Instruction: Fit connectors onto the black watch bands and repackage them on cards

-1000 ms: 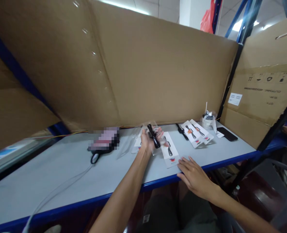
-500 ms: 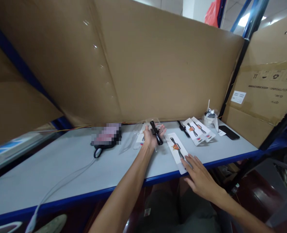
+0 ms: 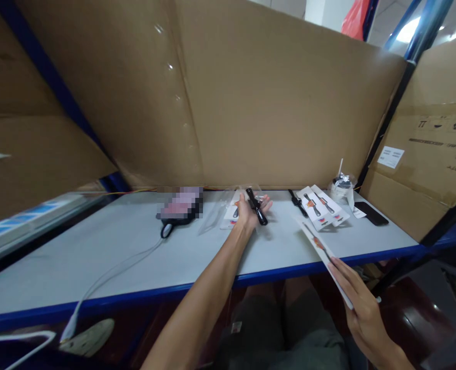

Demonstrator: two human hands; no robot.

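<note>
My left hand (image 3: 250, 214) reaches out over the grey table (image 3: 135, 252) and grips a black watch (image 3: 256, 205) that stands out of my palm, with clear plastic bags (image 3: 228, 208) just behind it. My right hand (image 3: 361, 303) is below the table's front edge and holds a white printed card (image 3: 320, 246) by its lower end, lifted and tilted off the table.
More white cards (image 3: 322, 208) and a loose black watch (image 3: 298, 201) lie to the right, near a taped roll in plastic (image 3: 341, 186) and a dark phone (image 3: 372, 213). A dark pouch (image 3: 177, 213) and white cable (image 3: 112, 272) lie left. Cardboard walls (image 3: 251, 103) stand behind.
My right hand slid the white card toward the table edge, took hold of it and lifted it off the table. My left hand kept hold of the black watch.
</note>
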